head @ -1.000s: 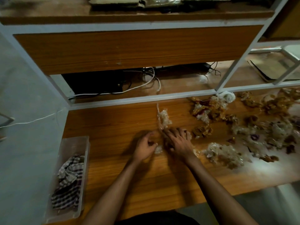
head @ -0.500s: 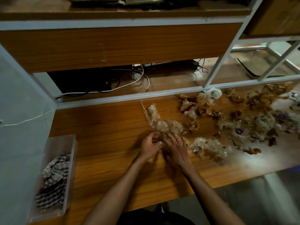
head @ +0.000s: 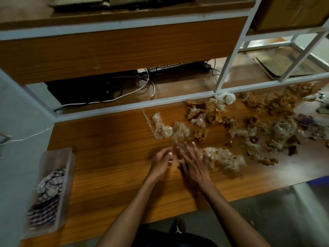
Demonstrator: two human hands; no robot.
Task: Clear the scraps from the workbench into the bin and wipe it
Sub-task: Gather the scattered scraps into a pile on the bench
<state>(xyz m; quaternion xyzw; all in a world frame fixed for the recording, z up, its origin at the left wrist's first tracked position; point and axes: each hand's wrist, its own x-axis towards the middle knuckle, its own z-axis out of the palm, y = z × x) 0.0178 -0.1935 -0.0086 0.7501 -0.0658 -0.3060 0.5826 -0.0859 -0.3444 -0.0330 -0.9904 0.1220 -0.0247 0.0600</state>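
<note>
Near the middle of the surface (head: 110, 157), the left hand (head: 162, 162) and right hand (head: 193, 162) are resting open, fingers spread, gripping nothing; scraps (head: 179, 132) are lying scattered toward the right edge, a bin (head: 69, 157) sitting at the left edge.

Two bare forearms reaching forward side by side, left hand (head: 162, 162) loosely curled with thumb up and nothing visibly in it, right hand (head: 193, 162) flat, palm down, fingers (head: 189, 148) spread and straight, hands close together, slightly motion-blurred
</note>
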